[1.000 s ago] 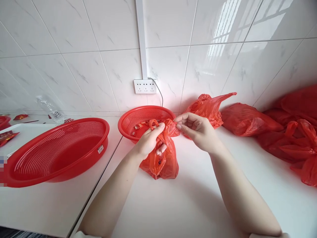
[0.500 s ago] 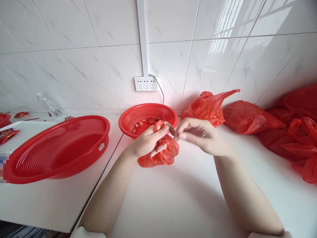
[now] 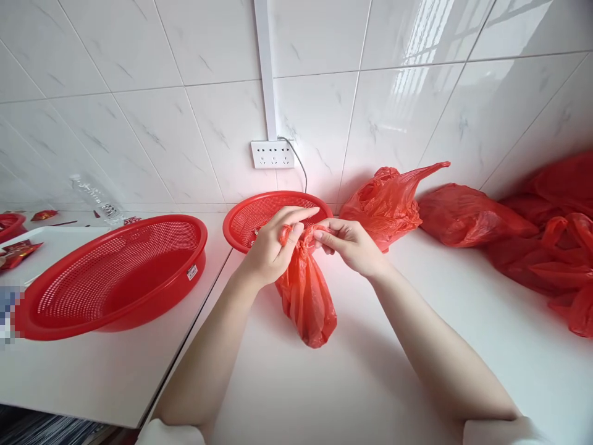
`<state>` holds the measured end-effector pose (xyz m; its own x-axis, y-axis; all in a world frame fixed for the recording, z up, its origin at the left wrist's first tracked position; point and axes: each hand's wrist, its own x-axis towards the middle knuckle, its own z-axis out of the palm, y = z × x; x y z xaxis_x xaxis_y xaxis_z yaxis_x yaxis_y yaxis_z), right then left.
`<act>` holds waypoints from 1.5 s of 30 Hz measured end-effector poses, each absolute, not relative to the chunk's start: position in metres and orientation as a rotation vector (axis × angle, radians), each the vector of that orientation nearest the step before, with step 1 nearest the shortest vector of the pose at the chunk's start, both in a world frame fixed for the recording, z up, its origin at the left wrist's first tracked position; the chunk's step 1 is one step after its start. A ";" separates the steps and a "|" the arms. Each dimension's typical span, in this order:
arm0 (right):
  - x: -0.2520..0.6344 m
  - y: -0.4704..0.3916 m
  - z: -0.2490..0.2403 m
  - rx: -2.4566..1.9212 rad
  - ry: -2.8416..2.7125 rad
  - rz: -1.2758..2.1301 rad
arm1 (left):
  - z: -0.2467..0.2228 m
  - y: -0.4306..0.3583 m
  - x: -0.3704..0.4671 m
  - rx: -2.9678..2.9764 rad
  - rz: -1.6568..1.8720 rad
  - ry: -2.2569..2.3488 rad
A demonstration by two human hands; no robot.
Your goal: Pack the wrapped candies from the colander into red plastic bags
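Note:
A red plastic bag hangs from both hands, its neck gathered and twisted and its body drooping toward the white table. My left hand pinches one side of the neck between thumb and fingers, with the index finger stretched out over it. On the other side, my right hand grips a strip of the same bag with thumb and fingertips. What the bag contains is hidden. Just behind the hands stands a round red basket, and the left hand covers most of the small packets inside it.
A larger red basket stands at left, near a white tray with red packets and a clear bottle. Filled red bags line the wall at right. A socket panel is on the tiles.
My right hand has come in from the right and taken hold of the bag's neck. The bag, bunched under my left hand before, now hangs stretched down toward me.

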<state>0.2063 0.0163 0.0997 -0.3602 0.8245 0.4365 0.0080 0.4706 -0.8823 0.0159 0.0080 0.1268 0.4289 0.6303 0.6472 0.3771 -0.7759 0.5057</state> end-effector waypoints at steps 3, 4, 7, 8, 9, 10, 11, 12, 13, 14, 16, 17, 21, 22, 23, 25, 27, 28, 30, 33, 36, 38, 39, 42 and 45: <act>0.227 0.008 0.114 -0.828 -1.885 0.835 | 0.135 0.004 0.008 2.456 1.132 1.205; 0.234 0.005 0.118 -0.862 -1.936 0.772 | 0.138 0.003 0.005 2.472 1.097 1.298; 0.260 -0.004 0.128 -0.946 -2.041 0.629 | 0.146 0.002 -0.005 2.507 1.039 1.487; 0.269 -0.005 0.130 -0.970 -2.055 0.594 | 0.148 0.002 -0.009 2.512 1.024 1.552; 0.279 -0.006 0.131 -0.992 -2.059 0.561 | 0.151 0.001 -0.013 2.508 1.016 1.643; 0.289 -0.007 0.132 -1.014 -2.056 0.531 | 0.154 0.001 -0.018 2.493 1.005 1.761; 0.299 -0.007 0.132 -1.036 -2.051 0.503 | 0.156 0.000 -0.022 2.465 0.988 1.890; 0.308 -0.007 0.133 -1.062 -2.043 0.477 | 0.159 0.000 -0.026 2.428 0.968 2.012; 0.316 -0.007 0.133 -1.088 -2.034 0.454 | 0.160 0.000 -0.030 2.395 0.945 2.094; 0.323 -0.008 0.133 -1.117 -2.028 0.438 | 0.161 0.001 -0.032 2.372 0.919 2.121; 0.333 -0.008 0.134 -1.180 -2.020 0.411 | 0.161 0.002 -0.032 2.331 0.853 2.010; 0.337 -0.009 0.134 -1.217 -2.012 0.398 | 0.160 0.003 -0.031 2.293 0.805 1.900; 0.350 -0.012 0.134 -1.388 -2.081 0.458 | 0.150 0.008 -0.019 2.081 0.542 1.486; 0.351 -0.014 0.134 -1.399 -2.131 0.510 | 0.147 0.009 -0.015 2.076 0.485 1.436; 0.352 -0.015 0.135 -1.384 -2.183 0.555 | 0.145 0.010 -0.012 2.094 0.436 1.405; 0.346 -0.017 0.137 -1.313 -2.262 0.601 | 0.140 0.013 -0.007 2.159 0.363 1.383; 0.332 -0.017 0.137 -1.295 -2.286 0.572 | 0.137 0.015 -0.004 2.204 0.365 1.413; 0.321 -0.016 0.135 -1.326 -2.278 0.538 | 0.136 0.016 -0.004 2.215 0.396 1.442; 0.295 -0.011 0.125 -1.447 -2.241 0.456 | 0.137 0.016 -0.004 2.221 0.472 1.498; 0.259 -0.002 0.095 -1.643 -2.295 0.426 | 0.141 0.016 -0.007 2.218 0.514 1.541; 0.246 0.002 0.064 -1.695 -2.433 0.423 | 0.143 0.017 -0.011 2.229 0.467 1.529; 0.257 0.000 0.054 -1.651 -2.434 0.393 | 0.142 0.020 -0.014 2.237 0.432 1.516; 0.269 -0.002 0.054 -1.638 -2.405 0.385 | 0.142 0.022 -0.016 2.237 0.424 1.521; 0.323 -0.009 0.064 -1.722 -2.291 0.391 | 0.141 0.026 -0.020 2.228 0.416 1.581; 0.390 -0.016 0.075 -1.994 -2.160 0.353 | 0.145 0.025 -0.021 2.221 0.401 1.643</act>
